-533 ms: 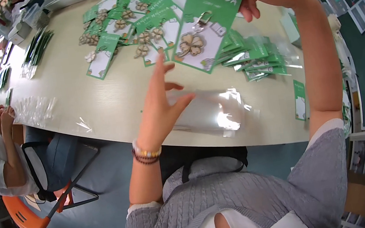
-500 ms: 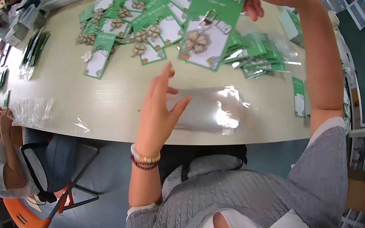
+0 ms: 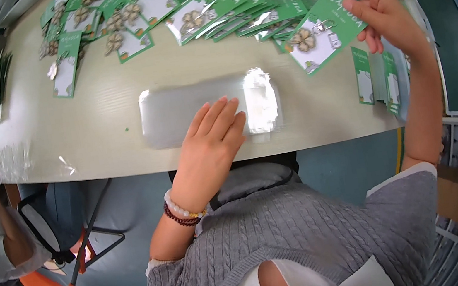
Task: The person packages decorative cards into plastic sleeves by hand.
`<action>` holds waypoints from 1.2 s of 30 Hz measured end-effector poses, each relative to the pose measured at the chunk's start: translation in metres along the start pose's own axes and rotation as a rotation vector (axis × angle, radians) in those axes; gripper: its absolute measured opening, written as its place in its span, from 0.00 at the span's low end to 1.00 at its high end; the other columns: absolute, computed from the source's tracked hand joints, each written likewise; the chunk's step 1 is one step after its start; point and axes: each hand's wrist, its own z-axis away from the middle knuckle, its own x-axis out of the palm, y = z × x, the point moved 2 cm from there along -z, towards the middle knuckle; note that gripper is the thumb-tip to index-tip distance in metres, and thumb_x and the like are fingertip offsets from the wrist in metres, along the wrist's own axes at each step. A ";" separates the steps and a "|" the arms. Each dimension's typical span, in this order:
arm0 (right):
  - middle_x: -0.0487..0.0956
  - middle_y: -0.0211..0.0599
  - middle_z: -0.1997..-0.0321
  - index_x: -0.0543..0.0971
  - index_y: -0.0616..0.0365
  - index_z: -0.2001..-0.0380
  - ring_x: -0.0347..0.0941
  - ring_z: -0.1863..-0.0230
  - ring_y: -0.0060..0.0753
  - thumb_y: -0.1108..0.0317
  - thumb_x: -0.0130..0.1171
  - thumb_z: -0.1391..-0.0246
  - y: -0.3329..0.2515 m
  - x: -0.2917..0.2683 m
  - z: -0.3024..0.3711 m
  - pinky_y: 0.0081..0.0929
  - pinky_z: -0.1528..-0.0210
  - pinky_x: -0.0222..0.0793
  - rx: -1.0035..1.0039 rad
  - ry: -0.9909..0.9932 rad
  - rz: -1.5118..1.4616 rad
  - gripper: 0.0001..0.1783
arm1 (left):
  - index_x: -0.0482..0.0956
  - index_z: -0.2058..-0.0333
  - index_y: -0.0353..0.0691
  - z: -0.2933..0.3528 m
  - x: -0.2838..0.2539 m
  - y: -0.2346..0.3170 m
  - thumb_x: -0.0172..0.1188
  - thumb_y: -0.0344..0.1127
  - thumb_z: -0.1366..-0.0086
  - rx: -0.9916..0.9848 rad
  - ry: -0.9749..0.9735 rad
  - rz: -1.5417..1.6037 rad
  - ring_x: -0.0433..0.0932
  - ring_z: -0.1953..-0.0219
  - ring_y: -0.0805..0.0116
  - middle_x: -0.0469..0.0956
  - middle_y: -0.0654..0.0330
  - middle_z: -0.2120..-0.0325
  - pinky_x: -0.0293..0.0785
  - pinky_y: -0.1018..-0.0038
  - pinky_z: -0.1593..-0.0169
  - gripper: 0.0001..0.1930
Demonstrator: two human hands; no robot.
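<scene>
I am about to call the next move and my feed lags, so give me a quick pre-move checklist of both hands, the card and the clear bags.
1. Right hand pinches the green-and-white backing card with a clover charm: ok.
2. Card lifted off the table: cannot tell.
3. Left hand lies flat on the stack of clear plastic bags: ok.
4. Top bag opened for the card: cannot tell.
5. Stack lies square near the front edge of the pale wooden table: ok.
6. Bare table between stack and card piles: ok.

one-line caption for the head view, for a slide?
Left hand flat on clear plastic sleeves; right hand lifts a green clover-charm card.
</scene>
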 end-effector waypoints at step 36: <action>0.78 0.42 0.78 0.60 0.63 0.40 0.71 0.87 0.25 0.69 0.44 0.38 0.017 0.148 0.091 0.18 0.83 0.68 -0.011 0.516 -0.904 0.23 | 0.66 0.45 0.26 -0.015 0.015 0.027 0.47 0.32 0.31 -0.280 0.258 0.265 0.66 0.41 0.45 0.68 0.42 0.45 0.62 0.60 0.40 0.20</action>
